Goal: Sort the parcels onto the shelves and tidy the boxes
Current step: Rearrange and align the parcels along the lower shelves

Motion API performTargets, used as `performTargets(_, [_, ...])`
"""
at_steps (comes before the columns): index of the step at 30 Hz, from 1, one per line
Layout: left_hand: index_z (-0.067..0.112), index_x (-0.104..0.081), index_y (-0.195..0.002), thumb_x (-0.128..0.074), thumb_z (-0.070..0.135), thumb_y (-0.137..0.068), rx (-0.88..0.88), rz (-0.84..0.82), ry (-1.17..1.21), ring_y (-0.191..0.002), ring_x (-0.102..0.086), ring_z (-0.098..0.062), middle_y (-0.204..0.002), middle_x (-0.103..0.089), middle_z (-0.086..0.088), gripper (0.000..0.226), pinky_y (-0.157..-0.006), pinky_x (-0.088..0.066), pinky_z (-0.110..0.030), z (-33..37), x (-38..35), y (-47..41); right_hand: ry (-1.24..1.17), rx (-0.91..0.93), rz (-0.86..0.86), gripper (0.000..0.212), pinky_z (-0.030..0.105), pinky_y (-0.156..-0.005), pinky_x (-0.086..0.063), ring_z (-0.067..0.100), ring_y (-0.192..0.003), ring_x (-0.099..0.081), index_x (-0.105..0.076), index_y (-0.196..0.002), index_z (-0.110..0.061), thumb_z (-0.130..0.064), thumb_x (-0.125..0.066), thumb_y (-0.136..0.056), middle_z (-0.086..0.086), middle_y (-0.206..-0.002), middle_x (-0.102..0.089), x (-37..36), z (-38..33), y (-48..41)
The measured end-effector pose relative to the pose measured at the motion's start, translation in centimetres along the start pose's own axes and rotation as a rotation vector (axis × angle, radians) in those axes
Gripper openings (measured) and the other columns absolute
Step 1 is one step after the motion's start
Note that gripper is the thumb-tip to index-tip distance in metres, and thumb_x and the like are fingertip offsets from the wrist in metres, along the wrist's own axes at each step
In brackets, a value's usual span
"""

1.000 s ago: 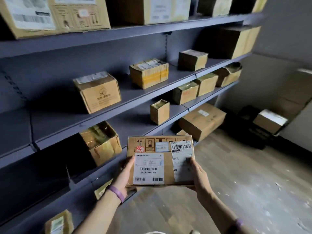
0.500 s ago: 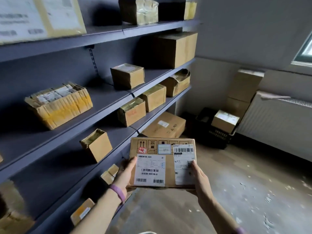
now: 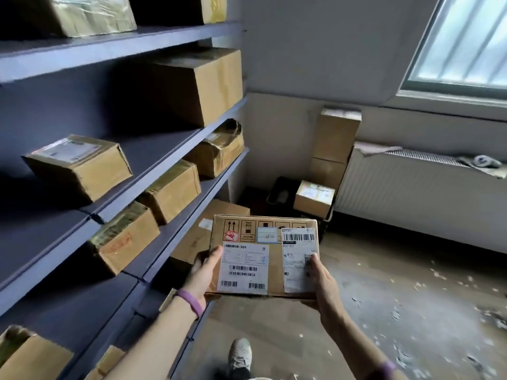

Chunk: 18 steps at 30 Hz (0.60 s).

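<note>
Flat parcel (image 3: 264,253) held in both hands beside the shelves (image 3: 175,156), not yet shelved.

Left hand (image 3: 204,272) grips the parcel's left edge, thumb on top and fingers underneath. Right hand (image 3: 322,281) grips the right edge, thumb pressed on the right label. Label face is up and roughly level, probably so the barcodes can be read before choosing a slot. Parcel hangs over the floor (image 3: 384,297), just off the shelves' front edge, touching no shelf. Shelf boxes sit near the front edges, some skewed, e.g. the taped box (image 3: 123,239); those likely need squaring up. More boxes wait in the far corner by the radiator (image 3: 411,193), one in a black crate (image 3: 279,193).
</note>
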<state>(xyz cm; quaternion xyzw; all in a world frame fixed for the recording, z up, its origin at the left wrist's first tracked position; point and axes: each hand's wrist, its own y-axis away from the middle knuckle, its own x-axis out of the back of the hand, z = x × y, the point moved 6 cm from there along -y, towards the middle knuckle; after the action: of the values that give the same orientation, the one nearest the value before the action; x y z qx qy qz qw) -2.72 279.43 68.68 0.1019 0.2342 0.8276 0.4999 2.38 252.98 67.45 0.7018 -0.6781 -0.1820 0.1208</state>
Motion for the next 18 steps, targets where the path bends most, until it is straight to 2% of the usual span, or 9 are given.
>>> performTargets(2, [0.026, -0.052, -0.129, -0.064, 0.058, -0.077, -0.02, -0.044, -0.019, -0.119, -0.055, -0.027, -0.127, -0.062, -0.003, 0.061, -0.106, -0.039, -0.05, 1.8, -2.1, -4.3, -0.007, -0.006, 0.043, 0.039, 0.029, -0.057, -0.057, 0.017, -0.096, -0.072, -0.068, -0.111, -0.042, -0.066, -0.05, -0.087, -0.011, -0.103, -0.075, -0.2, -1.2, -3.8])
performTargets(6, [0.024, -0.048, -0.134, -0.066, 0.061, -0.071, 0.004, -0.11, -0.027, -0.124, -0.051, -0.031, -0.131, -0.058, -0.005, 0.075, -0.107, -0.037, -0.056, 5.5, -6.2, -13.5, -0.018, -0.021, 0.135, 0.039, 0.029, -0.061, -0.056, 0.016, -0.096, -0.072, -0.068, -0.111, -0.044, -0.067, -0.049, -0.087, -0.013, -0.104, -0.075, -0.7, -4.0, -11.9])
performTargets(8, [0.025, -0.048, -0.135, -0.063, 0.062, -0.074, 0.018, -0.152, -0.047, -0.125, -0.049, -0.033, -0.133, -0.057, -0.006, 0.073, -0.108, -0.035, -0.057, 7.5, -8.3, -17.3, -0.021, -0.03, 0.163, 0.04, 0.028, -0.057, -0.056, 0.015, -0.092, -0.073, -0.067, -0.111, -0.043, -0.068, -0.049, -0.087, -0.012, -0.103, -0.075, -0.9, -5.8, -15.4])
performTargets(12, [0.026, -0.048, -0.133, -0.061, 0.061, -0.078, 0.021, -0.215, -0.071, -0.126, -0.049, -0.031, -0.133, -0.057, -0.004, 0.066, -0.108, -0.034, -0.056, 11.4, -12.5, -23.9, -0.045, -0.035, 0.213, 0.044, 0.037, -0.074, -0.059, 0.018, -0.094, -0.073, -0.065, -0.117, -0.042, -0.069, -0.049, -0.085, -0.011, -0.106, -0.075, -0.6, -9.1, -21.5])
performTargets(14, [0.023, -0.048, -0.134, -0.063, 0.056, -0.082, 0.025, -0.215, -0.074, -0.125, -0.051, -0.029, -0.132, -0.058, -0.005, 0.063, -0.108, -0.035, -0.055, 13.0, -14.5, -26.7, -0.064, -0.034, 0.244, 0.044, 0.032, -0.067, -0.057, 0.016, -0.091, -0.073, -0.066, -0.116, -0.042, -0.069, -0.049, -0.086, -0.012, -0.103, -0.075, -0.4, -10.5, -24.2])
performTargets(18, [0.024, -0.046, -0.135, -0.063, 0.049, -0.085, 0.012, -0.235, -0.093, -0.121, -0.055, -0.028, -0.13, -0.061, -0.005, 0.059, -0.108, -0.037, -0.053, 15.7, -19.0, -31.9, -0.103, -0.042, 0.281, 0.045, 0.03, -0.064, -0.055, 0.015, -0.091, -0.073, -0.066, -0.115, -0.039, -0.068, -0.049, -0.086, -0.012, -0.102, -0.075, 0.7, -12.8, -29.5])
